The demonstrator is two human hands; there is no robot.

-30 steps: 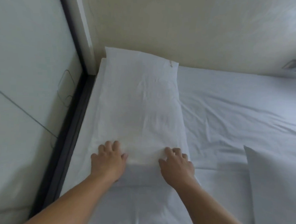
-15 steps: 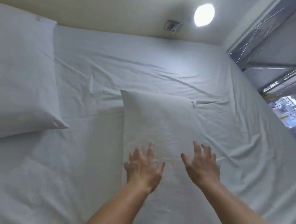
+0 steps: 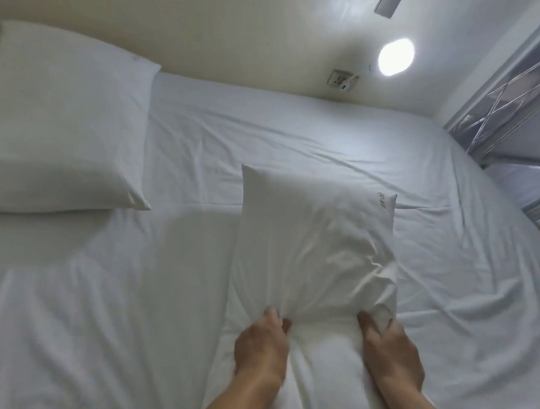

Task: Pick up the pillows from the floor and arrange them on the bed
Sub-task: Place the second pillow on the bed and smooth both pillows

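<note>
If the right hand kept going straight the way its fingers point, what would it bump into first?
Probably the pillow itself: the right hand is already gripping its near end, fingers pointing along it toward the wall.

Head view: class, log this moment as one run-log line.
left hand: gripping near pillow | right hand: gripping it | far pillow: by wall | bed: wrinkled
</note>
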